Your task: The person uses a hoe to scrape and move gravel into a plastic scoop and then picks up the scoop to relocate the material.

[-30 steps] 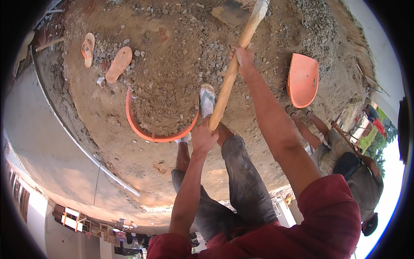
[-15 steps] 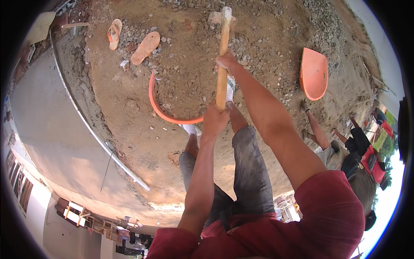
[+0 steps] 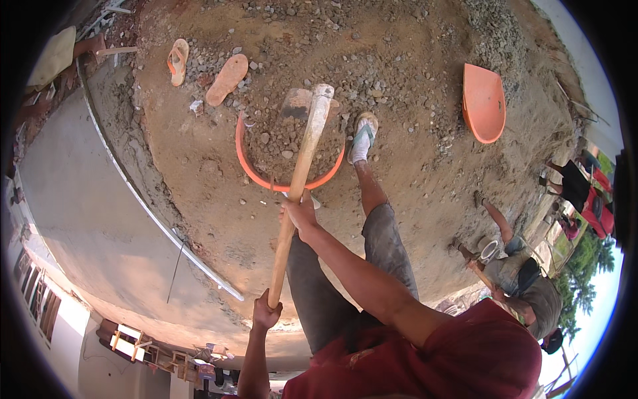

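And here's the left hand (image 3: pixel 266 312), closed firmly around the near butt end of the hoe (image 3: pixel 304 163); farther up, the right hand (image 3: pixel 302 214) wraps the middle of the wooden handle. Both hands gripping, well apart on the shaft! The hoe slants away, its blade (image 3: pixel 294 104) at the far, open side of the orange scoop-shaped pan (image 3: pixel 246 158), right over the soil and stones (image 3: pixel 284 138). Is the edge biting in? Can't tell from up here.

That pan sits on the ground just beyond the feet, its curved wall toward the person, the right foot (image 3: pixel 363 137) in its flip-flop just beside the rim.

Now, technique! The wide spacing looks sound: the right hand can steer, the left can pull. I'd want the blade low and square to the open mouth, the stroke short and smooth, so stones don't jump the wall or the edge catch the plastic. And mind that foot; the blade ought to run clear of it.

Off to the right, another orange pan (image 3: pixel 483 103); far left, 2 loose flip-flops (image 3: pixel 227 80); near right, a co-worker (image 3: pixel 535 299) grips a wooden handle (image 3: pixel 481 275).
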`<state>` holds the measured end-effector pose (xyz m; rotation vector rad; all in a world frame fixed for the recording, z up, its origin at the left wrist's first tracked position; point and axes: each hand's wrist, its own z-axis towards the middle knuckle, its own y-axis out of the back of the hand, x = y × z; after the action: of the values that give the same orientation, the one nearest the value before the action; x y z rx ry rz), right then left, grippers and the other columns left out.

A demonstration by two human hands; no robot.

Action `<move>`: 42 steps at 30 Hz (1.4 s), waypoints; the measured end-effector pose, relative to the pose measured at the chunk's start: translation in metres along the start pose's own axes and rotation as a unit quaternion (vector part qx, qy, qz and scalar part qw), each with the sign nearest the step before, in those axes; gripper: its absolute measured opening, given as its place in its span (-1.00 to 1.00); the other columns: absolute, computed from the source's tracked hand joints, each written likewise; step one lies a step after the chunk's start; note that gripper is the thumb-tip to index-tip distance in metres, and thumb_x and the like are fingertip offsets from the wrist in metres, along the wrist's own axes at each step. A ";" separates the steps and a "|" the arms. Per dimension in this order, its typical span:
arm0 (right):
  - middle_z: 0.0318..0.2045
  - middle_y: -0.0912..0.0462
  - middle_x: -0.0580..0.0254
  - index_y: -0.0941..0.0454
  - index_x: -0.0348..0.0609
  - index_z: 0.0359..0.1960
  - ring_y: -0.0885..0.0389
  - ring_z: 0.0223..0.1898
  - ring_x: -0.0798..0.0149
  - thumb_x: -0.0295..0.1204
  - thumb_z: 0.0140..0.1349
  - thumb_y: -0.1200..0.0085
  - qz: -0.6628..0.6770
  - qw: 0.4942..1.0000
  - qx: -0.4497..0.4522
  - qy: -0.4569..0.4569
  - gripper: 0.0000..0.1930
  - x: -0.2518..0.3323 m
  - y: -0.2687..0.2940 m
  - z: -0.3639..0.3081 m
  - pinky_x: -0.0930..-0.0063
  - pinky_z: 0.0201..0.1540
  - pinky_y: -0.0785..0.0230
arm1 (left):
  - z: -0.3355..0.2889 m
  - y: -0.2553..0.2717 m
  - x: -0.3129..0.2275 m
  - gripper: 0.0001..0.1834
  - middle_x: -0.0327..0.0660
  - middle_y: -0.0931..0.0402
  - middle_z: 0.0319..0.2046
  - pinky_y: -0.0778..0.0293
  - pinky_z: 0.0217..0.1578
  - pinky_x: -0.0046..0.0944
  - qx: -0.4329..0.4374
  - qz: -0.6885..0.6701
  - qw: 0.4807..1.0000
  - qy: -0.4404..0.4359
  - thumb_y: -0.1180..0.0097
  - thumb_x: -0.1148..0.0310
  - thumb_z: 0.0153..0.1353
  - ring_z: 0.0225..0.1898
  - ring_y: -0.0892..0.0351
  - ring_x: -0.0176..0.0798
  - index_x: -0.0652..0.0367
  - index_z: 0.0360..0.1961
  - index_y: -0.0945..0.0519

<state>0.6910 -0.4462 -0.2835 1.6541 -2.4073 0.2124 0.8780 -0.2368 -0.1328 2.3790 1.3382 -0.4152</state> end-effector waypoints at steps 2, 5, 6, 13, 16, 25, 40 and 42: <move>-0.46 -0.51 0.19 -0.25 -0.10 0.03 -0.59 -0.57 0.26 -0.55 0.25 -0.11 0.023 1.000 0.001 -0.010 -0.63 0.021 0.026 -0.008 0.32 -0.51 -0.57 | 0.010 -0.020 -0.021 -0.78 0.10 -0.53 -0.57 -0.53 -0.40 0.04 -0.017 0.071 0.997 0.011 -0.19 0.46 -0.01 -0.38 -0.64 0.29 0.21 -0.30 -0.49; -0.47 -0.50 0.21 -0.25 -0.09 -0.02 -0.58 -0.54 0.29 -0.53 0.29 -0.11 0.036 0.998 -0.015 0.053 -0.68 0.106 0.072 0.018 0.36 -0.51 -0.56 | 0.078 -0.062 -0.065 -0.75 0.10 -0.58 -0.52 -0.54 -0.38 0.14 -0.043 0.093 0.992 -0.073 -0.23 0.41 0.00 -0.40 -0.61 0.32 0.16 -0.26 -0.50; -0.47 -0.49 0.21 -0.25 -0.10 -0.03 -0.58 -0.53 0.30 -0.53 0.30 -0.11 0.042 0.996 -0.030 0.078 -0.69 0.146 0.090 0.037 0.37 -0.52 -0.54 | 0.111 -0.082 -0.092 -0.73 0.11 -0.59 -0.51 -0.54 -0.37 0.16 -0.055 0.114 0.989 -0.082 -0.23 0.40 0.01 -0.40 -0.61 0.33 0.15 -0.24 -0.50; -0.40 -0.54 0.09 -0.18 -0.28 0.07 -0.60 -0.52 0.26 -0.49 0.27 -0.13 -0.193 0.936 -0.160 0.245 -0.57 0.419 0.202 0.231 0.34 -0.55 -0.55 | 0.370 -0.183 -0.407 -0.51 0.24 -0.65 -0.21 -0.57 -0.09 0.15 -0.025 0.036 0.990 -0.134 -0.18 0.34 0.10 -0.14 -0.65 0.29 0.29 0.06 -0.47; -0.38 -0.59 0.00 -0.10 -0.29 0.18 -0.63 -0.52 0.21 -0.47 0.28 -0.11 -0.342 0.899 -0.217 0.168 -0.47 0.454 0.273 0.276 0.31 -0.55 -0.57 | 0.381 -0.233 -0.481 -0.49 0.29 -0.63 -0.21 -0.57 -0.03 0.13 0.016 -0.009 0.994 -0.107 -0.15 0.36 0.08 -0.11 -0.65 0.29 0.33 0.08 -0.46; -0.39 -0.59 0.01 -0.08 -0.37 0.21 -0.68 -0.44 0.15 -0.51 0.26 -0.08 -0.168 0.979 -0.102 0.047 -0.44 0.319 0.205 0.172 0.24 -0.44 -0.63 | 0.263 -0.146 -0.405 -0.50 0.24 -0.63 -0.20 -0.50 -0.03 0.10 0.024 0.136 0.990 -0.026 -0.09 0.36 0.05 -0.06 -0.64 0.27 0.28 0.06 -0.50; -0.43 -0.54 0.07 -0.43 -0.30 -0.27 -0.62 -0.46 0.10 -0.60 0.16 -0.15 0.275 0.961 0.010 -0.027 -0.85 0.032 -0.008 -0.002 0.18 -0.41 -0.55 | -0.023 0.159 -0.036 -0.71 0.08 -0.65 -0.37 -0.56 -0.21 0.03 -0.001 0.258 0.965 0.038 -0.24 0.35 -0.10 -0.24 -0.64 0.22 0.14 -0.27 -0.61; -0.44 -0.53 0.08 -0.43 -0.29 -0.26 -0.61 -0.47 0.12 -0.60 0.17 -0.15 0.299 0.954 -0.021 -0.007 -0.84 0.028 0.009 -0.028 0.18 -0.39 -0.56 | -0.041 0.157 -0.046 -0.76 0.02 -0.67 -0.41 -0.58 -0.23 0.06 -0.050 0.305 0.951 0.008 -0.23 0.37 -0.10 -0.27 -0.66 0.19 0.07 -0.31 -0.65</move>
<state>0.6751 -0.4614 -0.2490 0.8646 -2.8311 0.2349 0.9929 -0.3277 -0.0487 2.5464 0.5508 -0.1404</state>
